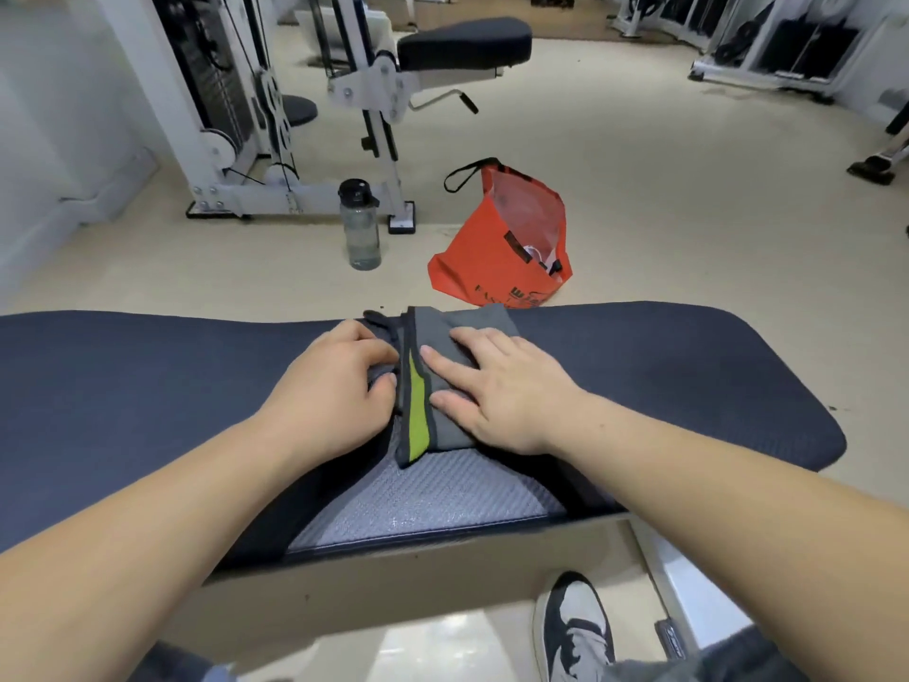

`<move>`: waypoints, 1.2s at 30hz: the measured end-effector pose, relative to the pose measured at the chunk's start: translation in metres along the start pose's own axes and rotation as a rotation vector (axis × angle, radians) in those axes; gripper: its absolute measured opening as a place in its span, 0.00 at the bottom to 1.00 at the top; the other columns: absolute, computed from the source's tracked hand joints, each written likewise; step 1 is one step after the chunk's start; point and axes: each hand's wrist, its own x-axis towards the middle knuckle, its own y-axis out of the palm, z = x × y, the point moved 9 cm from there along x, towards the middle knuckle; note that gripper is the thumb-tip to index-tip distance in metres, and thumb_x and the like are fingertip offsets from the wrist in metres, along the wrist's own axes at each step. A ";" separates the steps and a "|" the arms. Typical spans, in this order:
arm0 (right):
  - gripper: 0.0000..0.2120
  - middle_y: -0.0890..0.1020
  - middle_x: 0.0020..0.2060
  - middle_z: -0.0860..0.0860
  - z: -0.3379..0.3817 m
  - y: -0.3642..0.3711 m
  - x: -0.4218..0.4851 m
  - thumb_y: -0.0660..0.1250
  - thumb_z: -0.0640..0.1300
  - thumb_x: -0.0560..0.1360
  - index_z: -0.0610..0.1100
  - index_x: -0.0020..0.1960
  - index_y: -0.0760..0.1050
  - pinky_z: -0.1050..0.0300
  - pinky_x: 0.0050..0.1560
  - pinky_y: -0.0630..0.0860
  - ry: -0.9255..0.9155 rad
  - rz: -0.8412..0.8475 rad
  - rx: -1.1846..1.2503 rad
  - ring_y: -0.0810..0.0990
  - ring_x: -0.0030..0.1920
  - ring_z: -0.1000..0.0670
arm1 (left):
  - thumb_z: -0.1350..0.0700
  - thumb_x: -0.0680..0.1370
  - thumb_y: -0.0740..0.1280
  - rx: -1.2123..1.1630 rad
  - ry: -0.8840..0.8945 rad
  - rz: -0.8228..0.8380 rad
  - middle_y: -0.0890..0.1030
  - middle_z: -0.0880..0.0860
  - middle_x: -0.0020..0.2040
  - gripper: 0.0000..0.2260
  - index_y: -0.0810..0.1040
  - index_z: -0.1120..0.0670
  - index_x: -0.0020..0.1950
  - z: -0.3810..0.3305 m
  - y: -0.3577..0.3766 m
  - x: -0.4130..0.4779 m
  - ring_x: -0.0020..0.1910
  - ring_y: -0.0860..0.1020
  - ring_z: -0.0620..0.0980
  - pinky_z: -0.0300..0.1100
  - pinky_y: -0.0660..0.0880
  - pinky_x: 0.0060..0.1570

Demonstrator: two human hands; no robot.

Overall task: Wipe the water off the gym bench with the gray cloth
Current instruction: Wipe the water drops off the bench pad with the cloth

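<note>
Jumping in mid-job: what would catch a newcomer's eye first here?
Both hands, left hand and right hand, press on a folded gray cloth with a lime stripe, centered on the dark gym bench. Behind it on the floor, a bright orange bag stands open beside a water bottle.

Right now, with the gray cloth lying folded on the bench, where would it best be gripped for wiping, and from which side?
Probably from above, palm flat on the broad folded part of the gray cloth, where the right hand presses. The cloth lies flat on the bench, so no edge stands up to pinch. The left hand bunches the looser edge beside the green stripe; curling fingers over that thicker fold would keep the cloth from slipping.
</note>
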 end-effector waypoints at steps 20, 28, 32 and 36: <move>0.40 0.71 0.64 0.42 0.036 -0.004 -0.080 0.40 0.69 0.77 0.48 0.82 0.57 0.42 0.57 0.68 0.140 0.072 -0.119 0.70 0.61 0.38 | 0.51 0.79 0.68 -0.081 0.032 0.135 0.77 0.45 0.57 0.12 0.83 0.48 0.61 -0.012 -0.003 -0.024 0.49 0.77 0.47 0.45 0.76 0.57; 0.38 0.62 0.75 0.40 -0.090 0.003 -0.030 0.41 0.72 0.78 0.56 0.83 0.51 0.40 0.72 0.62 0.604 0.116 -0.045 0.61 0.74 0.37 | 0.51 0.79 0.66 -0.046 -0.038 0.135 0.77 0.45 0.55 0.11 0.83 0.48 0.59 0.017 -0.016 -0.042 0.48 0.77 0.47 0.45 0.76 0.55; 0.38 0.63 0.75 0.40 -0.067 -0.003 0.001 0.42 0.71 0.79 0.52 0.83 0.53 0.39 0.71 0.63 0.618 0.094 -0.056 0.61 0.74 0.37 | 0.52 0.79 0.65 0.014 -0.098 0.129 0.76 0.45 0.54 0.10 0.83 0.48 0.56 0.049 -0.030 -0.058 0.49 0.79 0.48 0.47 0.78 0.53; 0.37 0.65 0.71 0.40 0.016 -0.013 0.047 0.43 0.70 0.80 0.52 0.82 0.54 0.40 0.66 0.64 0.393 0.018 -0.058 0.63 0.71 0.37 | 0.53 0.79 0.63 0.075 -0.178 0.130 0.76 0.46 0.55 0.11 0.83 0.46 0.56 0.073 -0.045 -0.072 0.52 0.79 0.50 0.48 0.78 0.52</move>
